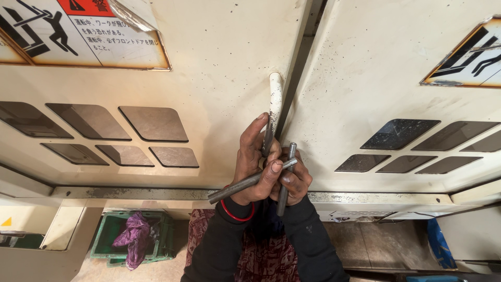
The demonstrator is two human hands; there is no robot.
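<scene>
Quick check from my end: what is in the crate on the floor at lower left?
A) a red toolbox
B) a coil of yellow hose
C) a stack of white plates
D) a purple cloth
D: the green crate below the cream machine doors holds a crumpled purple cloth, left of the left hand gripping the metal rods.

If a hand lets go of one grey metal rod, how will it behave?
The grey metal rod looks solid and straight, so probably stiff and heavy for its size. Its round, smooth shape suggests it would roll or slip; the left hand grips it tightly.
</scene>
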